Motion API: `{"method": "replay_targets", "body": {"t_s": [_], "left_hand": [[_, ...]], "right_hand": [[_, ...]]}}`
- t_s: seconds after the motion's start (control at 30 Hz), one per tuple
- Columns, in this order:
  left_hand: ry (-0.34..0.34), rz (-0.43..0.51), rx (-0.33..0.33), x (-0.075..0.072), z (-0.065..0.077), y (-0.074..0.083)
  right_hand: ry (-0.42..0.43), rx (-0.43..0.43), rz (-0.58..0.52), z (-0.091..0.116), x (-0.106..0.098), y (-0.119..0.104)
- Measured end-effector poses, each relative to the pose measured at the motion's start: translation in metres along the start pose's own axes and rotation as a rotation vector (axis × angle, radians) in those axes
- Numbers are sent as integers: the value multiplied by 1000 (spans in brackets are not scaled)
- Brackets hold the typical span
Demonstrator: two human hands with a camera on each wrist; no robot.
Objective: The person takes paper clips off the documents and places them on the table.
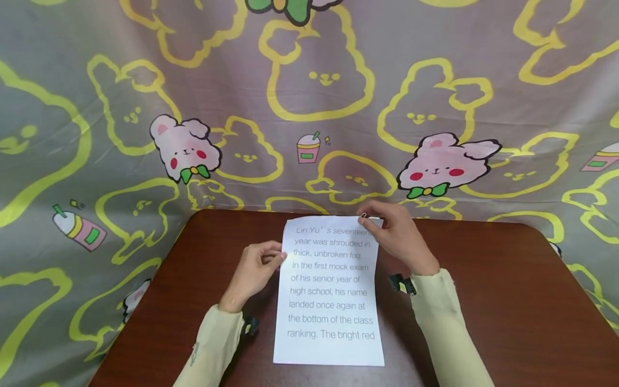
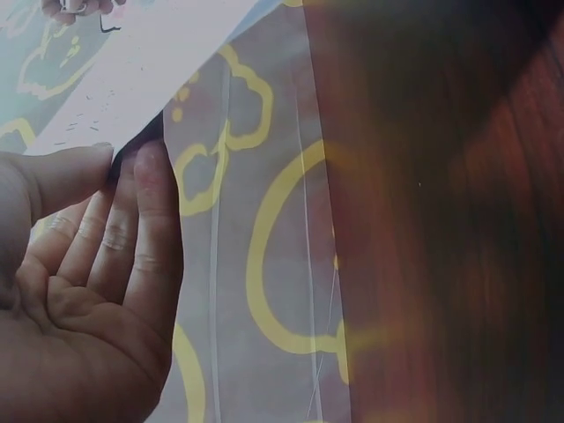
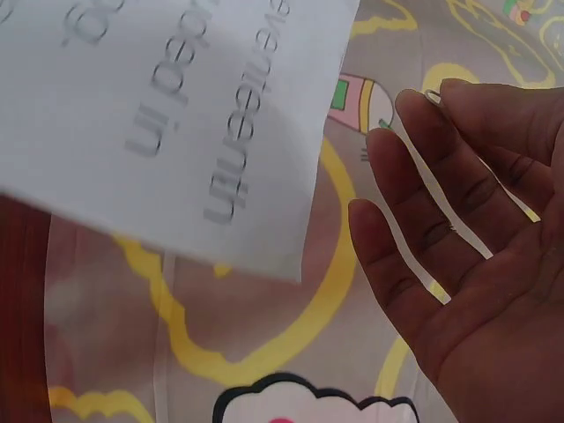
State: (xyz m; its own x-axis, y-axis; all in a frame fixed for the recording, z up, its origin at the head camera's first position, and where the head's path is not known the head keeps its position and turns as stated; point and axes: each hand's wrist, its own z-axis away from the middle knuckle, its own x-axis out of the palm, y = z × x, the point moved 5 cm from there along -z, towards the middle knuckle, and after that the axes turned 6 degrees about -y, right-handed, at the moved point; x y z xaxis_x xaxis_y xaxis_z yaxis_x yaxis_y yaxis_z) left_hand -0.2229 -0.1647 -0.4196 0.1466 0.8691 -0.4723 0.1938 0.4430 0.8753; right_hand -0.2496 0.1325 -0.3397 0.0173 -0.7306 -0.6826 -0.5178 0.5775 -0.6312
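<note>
A white sheet of paper [image 1: 331, 290] printed with large English text is held up over the brown table, its lines facing me. My left hand [image 1: 253, 273] pinches its left edge between thumb and fingers, the thumb on the printed side. Whether several sheets lie together I cannot tell. At the top right corner is my right hand [image 1: 400, 236], pinching a small paper clip [image 3: 433, 97] between thumb and index finger. Only the clip's rounded end shows. In the right wrist view the clip is apart from the paper's corner, and the other fingers are loosely spread.
The brown tabletop [image 1: 498, 301] spreads out on both sides of the paper. Right behind its far edge hangs a grey curtain [image 1: 232, 97] with yellow outlined figures, white bunny heads and drink cups. It continues along the left side. A small dark camera sits on each wrist.
</note>
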Motion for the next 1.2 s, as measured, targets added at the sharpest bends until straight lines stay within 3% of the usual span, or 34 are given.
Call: {"method": "replay_targets", "body": {"t_s": [0.53,1.2], "left_hand": [[13,-5,-9,-2,-1,-5],[13,-5,-21,-2,-2,-7]], "right_hand": [[-38,56,95,21,-21,30],[-107,63,197,40,-25,59]]}}
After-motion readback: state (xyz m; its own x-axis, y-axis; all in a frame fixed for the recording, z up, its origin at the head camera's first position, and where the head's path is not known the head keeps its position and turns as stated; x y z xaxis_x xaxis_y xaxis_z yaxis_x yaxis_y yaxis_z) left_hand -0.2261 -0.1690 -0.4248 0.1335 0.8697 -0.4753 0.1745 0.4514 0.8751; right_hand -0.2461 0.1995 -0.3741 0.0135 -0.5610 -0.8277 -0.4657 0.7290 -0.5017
